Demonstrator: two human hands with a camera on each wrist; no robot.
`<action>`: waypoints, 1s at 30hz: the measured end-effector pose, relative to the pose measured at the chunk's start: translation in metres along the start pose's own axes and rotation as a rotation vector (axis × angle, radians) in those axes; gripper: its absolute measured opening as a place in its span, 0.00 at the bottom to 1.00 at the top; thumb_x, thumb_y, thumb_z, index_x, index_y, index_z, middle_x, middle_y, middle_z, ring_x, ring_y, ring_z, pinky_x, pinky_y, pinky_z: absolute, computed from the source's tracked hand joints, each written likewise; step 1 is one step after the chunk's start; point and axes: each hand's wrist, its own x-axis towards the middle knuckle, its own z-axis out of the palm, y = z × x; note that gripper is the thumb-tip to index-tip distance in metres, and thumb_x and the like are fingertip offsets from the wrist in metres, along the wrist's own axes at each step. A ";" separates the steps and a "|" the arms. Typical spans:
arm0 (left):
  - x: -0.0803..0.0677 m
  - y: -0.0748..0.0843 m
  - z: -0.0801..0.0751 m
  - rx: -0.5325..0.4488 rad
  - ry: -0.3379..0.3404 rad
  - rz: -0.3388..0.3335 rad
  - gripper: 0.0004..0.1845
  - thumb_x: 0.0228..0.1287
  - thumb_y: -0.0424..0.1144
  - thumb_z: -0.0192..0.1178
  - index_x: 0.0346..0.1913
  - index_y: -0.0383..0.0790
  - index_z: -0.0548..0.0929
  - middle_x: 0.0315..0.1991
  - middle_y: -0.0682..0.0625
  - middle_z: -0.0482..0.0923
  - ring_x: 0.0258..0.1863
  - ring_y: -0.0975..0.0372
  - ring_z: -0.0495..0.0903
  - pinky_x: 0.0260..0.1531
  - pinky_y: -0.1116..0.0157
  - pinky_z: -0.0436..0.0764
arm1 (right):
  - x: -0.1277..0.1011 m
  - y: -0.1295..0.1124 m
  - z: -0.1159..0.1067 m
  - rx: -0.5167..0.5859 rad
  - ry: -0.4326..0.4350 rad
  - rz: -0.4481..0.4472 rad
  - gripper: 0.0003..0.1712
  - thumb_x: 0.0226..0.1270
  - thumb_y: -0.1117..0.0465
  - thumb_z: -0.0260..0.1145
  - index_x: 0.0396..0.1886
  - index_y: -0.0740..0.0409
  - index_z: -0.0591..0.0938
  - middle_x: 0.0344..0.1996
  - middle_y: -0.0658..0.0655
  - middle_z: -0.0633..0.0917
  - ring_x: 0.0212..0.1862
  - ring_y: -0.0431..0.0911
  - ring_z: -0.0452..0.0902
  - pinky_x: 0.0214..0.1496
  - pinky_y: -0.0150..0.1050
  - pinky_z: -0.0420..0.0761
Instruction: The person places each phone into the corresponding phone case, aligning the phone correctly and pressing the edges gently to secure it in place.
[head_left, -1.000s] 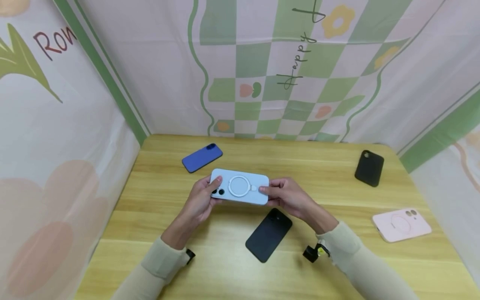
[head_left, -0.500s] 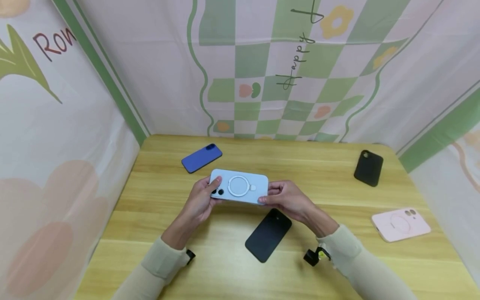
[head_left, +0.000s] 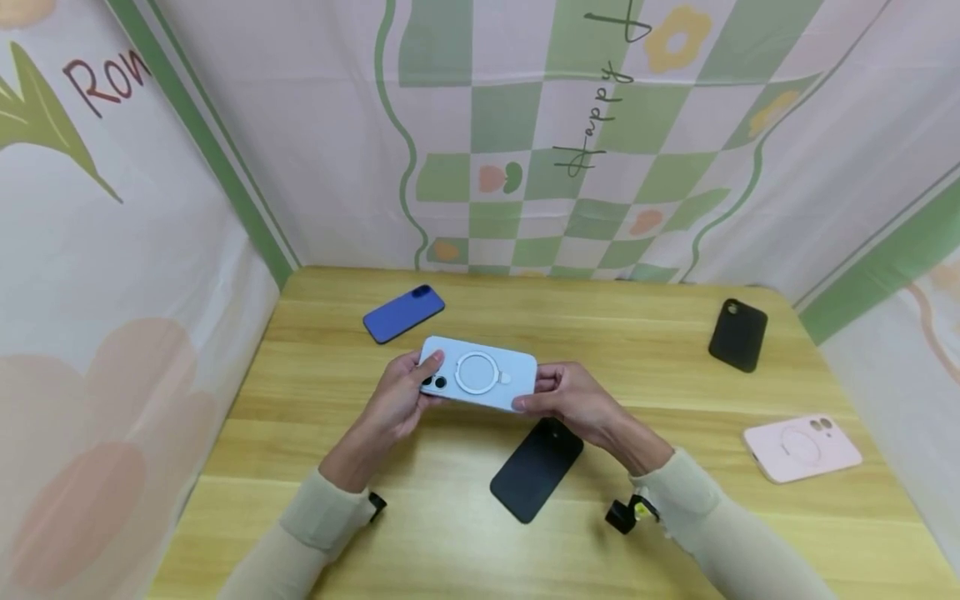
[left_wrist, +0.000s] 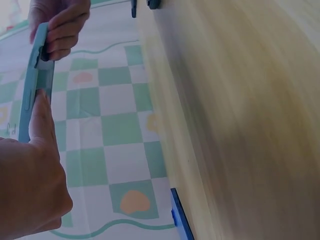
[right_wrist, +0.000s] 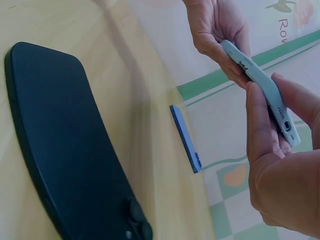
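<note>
Both hands hold a light blue phone case [head_left: 517, 362], its back with a white ring turned up in the head view. My left hand [head_left: 397, 396] grips the end with the camera cutouts, thumb on top. At the opposite end, my right hand [head_left: 581, 404] pinches the lower corner, thumb on the back and fingers underneath. Edge-on in the right wrist view, the case [right_wrist: 267, 90] shows its port opening; its inner side is mostly hidden by fingers. Below the hands, a black phone [head_left: 536, 471] lies on the table.
On the wooden table [head_left: 420, 533], a blue phone [head_left: 403, 314] lies at the back left. A black phone case [head_left: 738, 336] is at the back right, with a pink phone case [head_left: 802, 450] nearer on the right. Printed cloth [head_left: 330, 167] hangs around the table.
My right thumb has slid from the middle of the case's end down to its lower corner. The case has tipped very slightly; my left hand keeps its grip.
</note>
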 end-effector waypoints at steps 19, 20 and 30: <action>0.003 0.005 0.000 0.023 -0.047 -0.022 0.24 0.86 0.39 0.50 0.71 0.23 0.71 0.54 0.33 0.86 0.44 0.56 0.92 0.47 0.60 0.90 | 0.006 -0.014 -0.001 0.043 -0.031 0.027 0.07 0.77 0.71 0.65 0.43 0.67 0.89 0.36 0.58 0.92 0.38 0.45 0.91 0.39 0.34 0.91; 0.003 0.004 0.001 0.000 -0.030 -0.011 0.24 0.86 0.39 0.51 0.71 0.23 0.71 0.54 0.33 0.87 0.44 0.56 0.92 0.47 0.61 0.90 | 0.006 -0.014 0.001 0.067 -0.021 0.023 0.08 0.77 0.72 0.65 0.42 0.66 0.90 0.35 0.57 0.92 0.38 0.45 0.91 0.39 0.34 0.91; -0.001 -0.015 0.014 -0.033 0.018 -0.010 0.23 0.79 0.30 0.60 0.71 0.25 0.73 0.59 0.29 0.83 0.53 0.50 0.89 0.52 0.59 0.88 | 0.014 0.001 0.021 0.189 0.150 -0.044 0.09 0.76 0.74 0.64 0.48 0.78 0.85 0.34 0.57 0.91 0.37 0.45 0.92 0.41 0.36 0.91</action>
